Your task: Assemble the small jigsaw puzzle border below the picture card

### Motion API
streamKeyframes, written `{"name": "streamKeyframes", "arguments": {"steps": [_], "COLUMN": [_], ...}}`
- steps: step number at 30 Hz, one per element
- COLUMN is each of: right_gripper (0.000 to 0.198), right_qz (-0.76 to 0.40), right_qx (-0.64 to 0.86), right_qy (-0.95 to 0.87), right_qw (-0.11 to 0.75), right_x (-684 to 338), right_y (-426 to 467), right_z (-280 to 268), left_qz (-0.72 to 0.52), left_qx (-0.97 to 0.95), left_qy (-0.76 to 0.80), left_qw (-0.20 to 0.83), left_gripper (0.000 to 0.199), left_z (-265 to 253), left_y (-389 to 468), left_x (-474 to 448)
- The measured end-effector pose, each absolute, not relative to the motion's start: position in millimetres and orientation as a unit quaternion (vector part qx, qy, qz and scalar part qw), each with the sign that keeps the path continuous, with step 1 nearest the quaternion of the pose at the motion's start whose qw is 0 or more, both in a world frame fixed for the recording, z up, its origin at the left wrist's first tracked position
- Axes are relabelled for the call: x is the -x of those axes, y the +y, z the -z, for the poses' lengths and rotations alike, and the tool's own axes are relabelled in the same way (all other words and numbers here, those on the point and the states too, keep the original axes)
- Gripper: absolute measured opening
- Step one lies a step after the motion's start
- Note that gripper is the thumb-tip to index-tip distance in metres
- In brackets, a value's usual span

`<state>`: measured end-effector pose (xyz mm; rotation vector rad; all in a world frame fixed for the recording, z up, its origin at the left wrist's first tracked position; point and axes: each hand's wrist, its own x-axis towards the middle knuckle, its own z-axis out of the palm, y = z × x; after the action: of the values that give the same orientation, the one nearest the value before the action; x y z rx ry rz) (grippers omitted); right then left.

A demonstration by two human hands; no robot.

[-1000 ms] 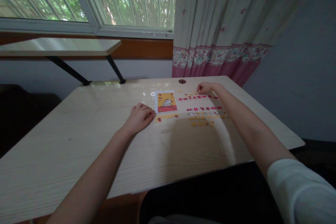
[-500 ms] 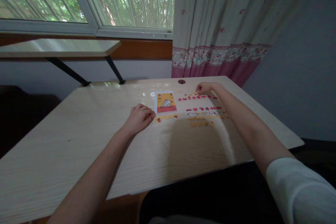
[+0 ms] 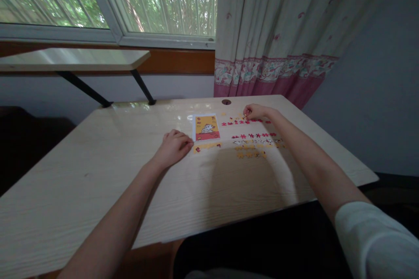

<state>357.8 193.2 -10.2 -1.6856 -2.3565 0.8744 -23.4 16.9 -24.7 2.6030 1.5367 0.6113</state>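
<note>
My right hand [image 3: 253, 112] is at the back right of the table, fingers pinched on a small yellow puzzle piece [image 3: 245, 116], mostly hidden by the fingertips. Just below it runs a row of red puzzle pieces [image 3: 242, 122]. My left hand [image 3: 175, 146] rests on the tabletop with its fingers curled together; whatever they may hold is hidden. Its fingertips lie by the lower left corner of a picture card [image 3: 207, 127] showing a white cartoon animal on yellow and red. Directly below the card is a joined yellow puzzle strip [image 3: 207, 146].
More rows lie right of the strip: red pieces [image 3: 258, 135], white pieces [image 3: 240, 142] and yellow pieces [image 3: 249, 155]. A raised shelf [image 3: 98, 59] on black legs stands at the back left. The table [image 3: 163, 209] has a round cable hole [image 3: 226, 102]; a curtain [image 3: 262, 52] hangs behind it.
My right hand has shifted very slightly left and down, towards the red row. My left hand and the card have stayed put.
</note>
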Motion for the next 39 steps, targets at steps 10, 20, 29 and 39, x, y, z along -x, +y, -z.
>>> {"name": "streamKeyframes", "arguments": {"steps": [10,20,29,39], "right_gripper": [0.018,0.026,0.019,0.017], "right_qz": [-0.324,-0.413,-0.322,-0.212], "right_qx": [0.538,0.322,0.292,0.330], "right_qy": [-0.755,-0.791,-0.789,-0.802], "right_qw": [0.189,0.317,0.434,0.451], "right_x": [-348.2,-268.5,-245.2,-245.3], "right_y": [157.6,38.1,5.1,0.0], "right_z": [-4.2,10.9,29.4,25.3], "left_qz": [-0.247,-0.374,-0.394,-0.435], "left_qx": [-0.839,-0.749,-0.699,-0.674], "left_qy": [0.483,0.484,0.498,0.486], "left_qw": [0.050,0.256,0.328,0.346], "left_gripper": [0.022,0.022,0.026,0.022], "left_z": [23.0,15.9,23.0,18.4], "left_y": [17.4,-9.0,-15.1,-17.6], "left_x": [21.1,-29.6,-44.1,-47.9]}}
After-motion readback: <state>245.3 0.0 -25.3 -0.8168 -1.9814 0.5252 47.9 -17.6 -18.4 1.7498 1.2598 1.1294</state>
